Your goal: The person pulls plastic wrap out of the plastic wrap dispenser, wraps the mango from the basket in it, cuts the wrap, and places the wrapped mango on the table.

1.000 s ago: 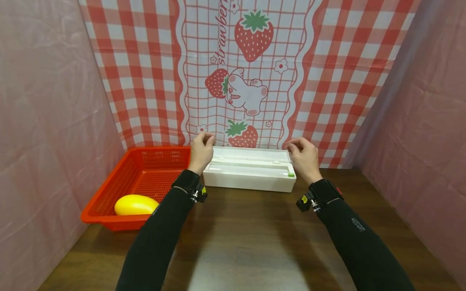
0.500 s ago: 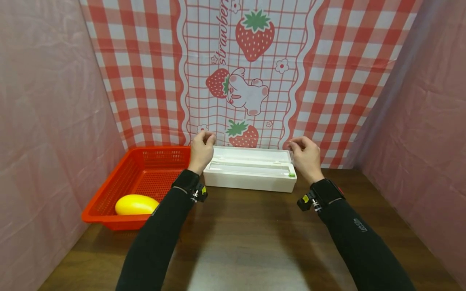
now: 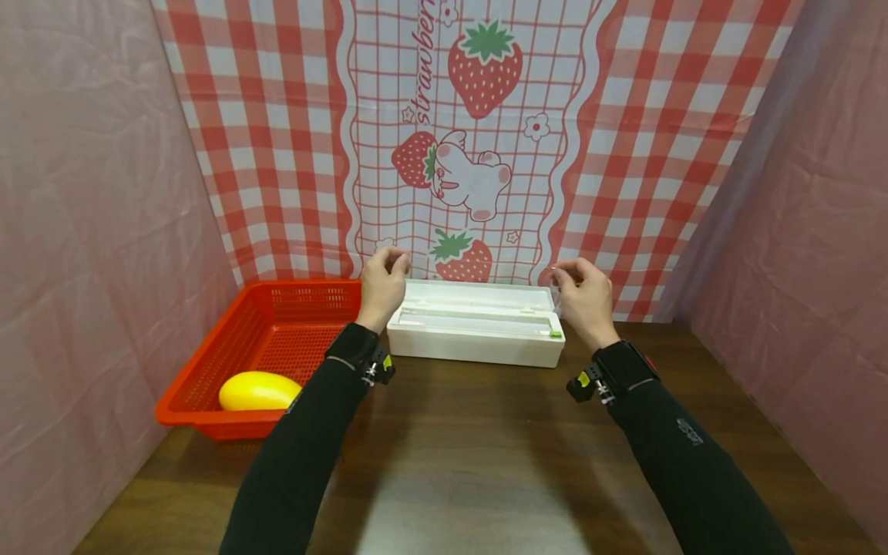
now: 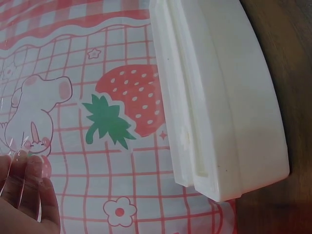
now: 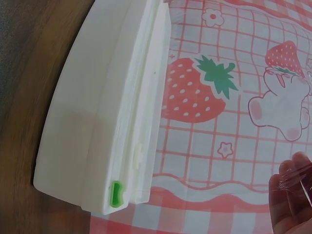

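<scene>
The box [image 3: 472,348] lies on the table [image 3: 472,470], the cloth [image 3: 527,177] hanging behind it and the basket [image 3: 225,420] to its left, with an oval object [image 3: 258,391] inside. The left hand [image 3: 381,291] is at the box's left end, the right hand [image 3: 586,302] at its right end, with film [image 5: 294,178] in the fingers of both. Curtains [image 3: 784,254] hang well to either side of the box.
</scene>
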Demonstrator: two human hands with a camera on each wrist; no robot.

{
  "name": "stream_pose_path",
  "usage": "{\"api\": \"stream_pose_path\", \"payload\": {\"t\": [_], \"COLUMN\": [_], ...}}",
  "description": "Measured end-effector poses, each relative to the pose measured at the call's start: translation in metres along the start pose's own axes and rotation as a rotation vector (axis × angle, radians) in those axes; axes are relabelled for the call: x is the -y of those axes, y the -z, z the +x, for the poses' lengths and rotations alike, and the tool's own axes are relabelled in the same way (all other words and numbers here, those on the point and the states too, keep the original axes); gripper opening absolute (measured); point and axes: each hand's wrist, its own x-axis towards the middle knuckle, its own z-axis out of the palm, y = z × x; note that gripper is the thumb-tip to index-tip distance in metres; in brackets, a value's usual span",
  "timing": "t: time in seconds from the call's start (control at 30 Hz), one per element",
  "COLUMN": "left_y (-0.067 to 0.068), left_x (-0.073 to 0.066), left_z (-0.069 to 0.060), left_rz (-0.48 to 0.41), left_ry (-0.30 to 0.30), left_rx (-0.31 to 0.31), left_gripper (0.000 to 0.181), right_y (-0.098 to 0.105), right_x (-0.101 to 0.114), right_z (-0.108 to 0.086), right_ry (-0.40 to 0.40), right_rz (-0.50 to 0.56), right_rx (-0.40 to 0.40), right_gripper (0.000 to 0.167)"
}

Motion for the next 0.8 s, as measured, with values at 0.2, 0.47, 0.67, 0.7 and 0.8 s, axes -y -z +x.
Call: {"api": "stream_pose_path", "payload": {"t": [0.2, 0.47, 0.67, 0.7, 0.8], "left_y": [0.0006, 0.0014, 0.0017, 0.0019, 0.0024], "left_x": [-0.0013, -0.0025, -0.0036, -0.0039, -0.0048], "left_z": [-0.0003, -0.0011, -0.0001, 0.0000, -0.0002], "left_rz": [-0.005, -0.022, -0.044, -0.045, -0.047], "left_ry": [0.001, -0.003, -0.021, -0.022, -0.026], "left_rx": [-0.012, -0.010, -0.011, -0.010, -0.011], "left_gripper": [0.015, 0.016, 0.017, 0.018, 0.019], "right_y": [0.0011, 0.0018, 0.0035, 0.0037, 0.0042], "right_x": [0.0032, 0.0067, 0.0092, 0.0095, 0.0100], "right_z": [-0.0001, -0.0001, 0.0009, 0.0010, 0.0012], "right_ry": [0.009, 0.018, 0.023, 0.024, 0.025], "right_rz": [-0.005, -0.008, -0.005, -0.003, 0.004], "right_rx": [-0.006, -0.019, -0.038, -0.039, -0.037], "right_gripper": [0.022, 0.021, 0.020, 0.020, 0.020]}}
